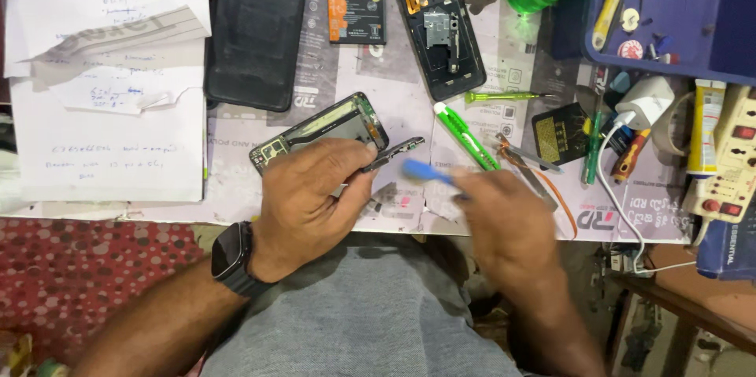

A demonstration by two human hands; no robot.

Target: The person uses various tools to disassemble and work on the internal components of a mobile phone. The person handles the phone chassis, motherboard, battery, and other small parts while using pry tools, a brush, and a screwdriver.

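My left hand (pixel 315 192) grips an opened phone body (pixel 319 129) with bare circuit parts, held tilted above the mat. A small dark cover piece (pixel 394 153) sticks out from its right end, pinched by my fingers. My right hand (pixel 504 216) is blurred and holds a blue plastic pry tool (pixel 425 171) whose tip points at that dark piece. A smartwatch (pixel 232 255) sits on my left wrist.
On the work mat (pixel 409 94) lie a black back cover (pixel 256 27), a phone battery (pixel 356 1), a second phone frame (pixel 441 27), green tools (pixel 466 137), a charger with cable (pixel 642 101). Papers (pixel 102 78) lie left, a blue tray (pixel 669 15) and power strip (pixel 728 157) right.
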